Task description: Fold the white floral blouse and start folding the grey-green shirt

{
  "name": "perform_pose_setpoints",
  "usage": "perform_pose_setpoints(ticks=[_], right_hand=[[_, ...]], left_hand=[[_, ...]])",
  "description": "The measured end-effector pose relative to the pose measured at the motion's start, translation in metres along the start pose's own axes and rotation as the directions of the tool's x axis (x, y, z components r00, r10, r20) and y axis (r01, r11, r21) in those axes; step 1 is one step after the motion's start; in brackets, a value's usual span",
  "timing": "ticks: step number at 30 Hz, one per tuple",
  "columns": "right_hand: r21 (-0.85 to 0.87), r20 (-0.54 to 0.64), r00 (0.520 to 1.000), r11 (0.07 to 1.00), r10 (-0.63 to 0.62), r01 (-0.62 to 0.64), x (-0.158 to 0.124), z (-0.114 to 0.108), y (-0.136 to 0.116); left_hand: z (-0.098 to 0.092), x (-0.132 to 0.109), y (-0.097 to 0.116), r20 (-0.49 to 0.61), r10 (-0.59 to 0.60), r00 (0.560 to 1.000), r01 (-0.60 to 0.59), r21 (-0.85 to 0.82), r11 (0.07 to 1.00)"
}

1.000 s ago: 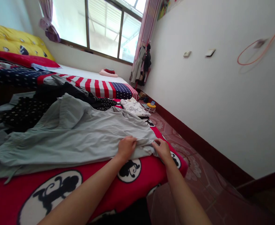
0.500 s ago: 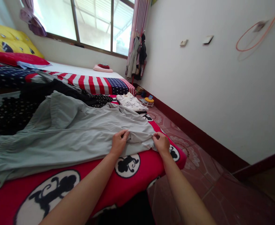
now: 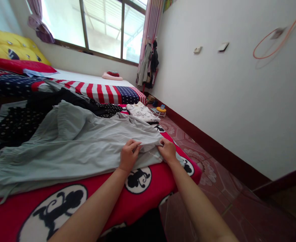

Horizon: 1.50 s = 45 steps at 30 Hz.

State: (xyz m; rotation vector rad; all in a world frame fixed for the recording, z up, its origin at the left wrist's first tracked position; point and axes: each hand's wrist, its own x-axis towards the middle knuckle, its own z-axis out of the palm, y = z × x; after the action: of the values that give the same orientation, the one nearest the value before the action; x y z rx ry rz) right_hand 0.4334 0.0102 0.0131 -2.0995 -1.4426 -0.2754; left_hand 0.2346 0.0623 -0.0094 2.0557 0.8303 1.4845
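Note:
Light grey-green trousers [image 3: 87,148] lie spread across the bed, with a gathered waist at the left and the leg ends near the bed's right edge. My left hand [image 3: 129,155] pinches the cloth of the upper leg between thumb and fingers. Closer to the hem, my right hand [image 3: 167,150] grips the same leg, its fingers closed on the fabric. Below them shows the red bedspread [image 3: 107,198] with round monkey prints.
Dark clothes [image 3: 62,99] are heaped behind the trousers. A folded white floral garment [image 3: 142,112] lies at the bed's far corner. Beyond stand a second bed [image 3: 87,78] and a small yellow stool [image 3: 161,110]. Tiled floor [image 3: 213,188] and a white wall [image 3: 225,94] lie to the right.
My right hand has moved slightly left and up along the trouser leg, closer to my left hand. The left hand stays nearly in place. The view has tilted a little.

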Motion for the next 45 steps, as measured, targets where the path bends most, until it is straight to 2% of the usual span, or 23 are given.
perform_pose_setpoints(ticks=[2, 5, 7, 9, 11, 12, 15, 17, 19, 21, 23, 25, 27, 28, 30, 33, 35, 38, 40, 42, 43, 45], right_hand=[[-0.039, -0.056, 0.998, 0.999, -0.012, 0.009, -0.001, 0.006, 0.0], [-0.049, -0.078, 0.997, 0.999, 0.001, -0.005, -0.003, 0.014, 0.005], [-0.016, -0.062, 0.995, 0.997, 0.078, -0.079, -0.005, 0.017, 0.01], [0.03, -0.054, 0.986, 0.987, 0.16, -0.159, -0.006, 0.017, 0.013], [0.079, -0.085, 0.983, 0.985, 0.16, -0.154, -0.008, 0.014, 0.012], [0.105, -0.113, 0.987, 0.989, 0.115, -0.103, -0.009, 0.012, 0.01], [0.178, -0.149, 0.978, 0.969, -0.147, 0.173, -0.013, 0.008, 0.002], [0.196, -0.079, 0.955, 0.935, -0.287, 0.297, -0.016, 0.007, -0.001], [0.174, 0.024, 0.957, 0.944, -0.289, 0.281, -0.018, 0.008, 0.0], [0.127, 0.09, 0.975, 0.974, -0.201, 0.189, -0.018, 0.007, 0.002], [0.105, 0.064, 0.989, 0.986, -0.135, 0.128, -0.018, 0.005, 0.003], [0.148, -0.039, 0.988, 0.977, -0.15, 0.154, -0.018, 0.003, 0.001], [0.221, -0.122, 0.969, 0.946, -0.216, 0.238, -0.021, 0.002, -0.005], [0.245, -0.116, 0.959, 0.928, -0.259, 0.28, -0.024, 0.004, -0.007], [0.233, -0.008, 0.945, 0.918, -0.327, 0.319, -0.032, 0.01, -0.011], [0.13, 0.179, 0.933, 0.947, -0.313, 0.293, -0.043, 0.024, -0.012], [0.098, 0.207, 0.936, 0.957, -0.286, 0.272, -0.046, 0.029, -0.012], [0.185, 0.135, 0.947, 0.947, -0.29, 0.264, -0.045, 0.025, -0.008], [0.276, 0.016, 0.961, 0.925, -0.275, 0.26, -0.046, 0.013, -0.001], [0.309, -0.091, 0.961, 0.91, -0.261, 0.277, -0.049, -0.003, 0.01], [0.297, -0.112, 0.955, 0.908, -0.275, 0.296, -0.053, -0.011, 0.018], [0.237, -0.074, 0.938, 0.908, -0.339, 0.347, -0.061, -0.026, 0.032]], left_hand=[[-0.004, -0.003, 0.002, 0.067, 0.086, 0.994, -0.091, 0.079, 0.993], [-0.013, -0.009, 0.005, 0.253, 0.151, 0.956, -0.196, 0.16, 0.968], [-0.019, -0.011, 0.008, 0.359, 0.137, 0.923, -0.222, 0.209, 0.952], [-0.024, -0.013, 0.01, 0.407, 0.097, 0.908, -0.228, 0.284, 0.931], [-0.028, -0.014, 0.011, 0.394, 0.059, 0.917, -0.217, 0.37, 0.903], [-0.028, -0.014, 0.011, 0.377, 0.044, 0.925, -0.207, 0.404, 0.891], [-0.028, -0.017, 0.011, 0.346, 0.009, 0.938, -0.175, 0.452, 0.875], [-0.029, -0.02, 0.013, 0.359, -0.012, 0.933, -0.16, 0.445, 0.881], [-0.033, -0.021, 0.016, 0.372, -0.045, 0.927, -0.128, 0.426, 0.896], [-0.041, -0.02, 0.018, 0.364, -0.084, 0.928, -0.079, 0.41, 0.909], [-0.053, -0.017, 0.016, 0.333, -0.111, 0.936, -0.04, 0.416, 0.909], [-0.069, -0.012, 0.007, 0.3, -0.098, 0.949, -0.05, 0.449, 0.892], [-0.084, -0.011, -0.008, 0.311, -0.077, 0.947, -0.098, 0.512, 0.854], [-0.091, -0.011, -0.017, 0.335, -0.081, 0.939, -0.124, 0.547, 0.828], [-0.101, -0.016, -0.034, 0.392, -0.126, 0.911, -0.153, 0.608, 0.779], [-0.105, -0.023, -0.052, 0.416, -0.172, 0.893, -0.158, 0.648, 0.745], [-0.104, -0.026, -0.055, 0.404, -0.163, 0.9, -0.16, 0.654, 0.739], [-0.109, -0.028, -0.052, 0.4, -0.117, 0.909, -0.179, 0.63, 0.756], [-0.123, -0.032, -0.049, 0.434, -0.062, 0.899, -0.227, 0.582, 0.781], [-0.148, -0.042, -0.049, 0.492, -0.01, 0.871, -0.295, 0.538, 0.79], [-0.164, -0.048, -0.05, 0.521, 0.006, 0.853, -0.327, 0.527, 0.785], [-0.2, -0.061, -0.054, 0.555, 0.004, 0.832, -0.363, 0.538, 0.761]])
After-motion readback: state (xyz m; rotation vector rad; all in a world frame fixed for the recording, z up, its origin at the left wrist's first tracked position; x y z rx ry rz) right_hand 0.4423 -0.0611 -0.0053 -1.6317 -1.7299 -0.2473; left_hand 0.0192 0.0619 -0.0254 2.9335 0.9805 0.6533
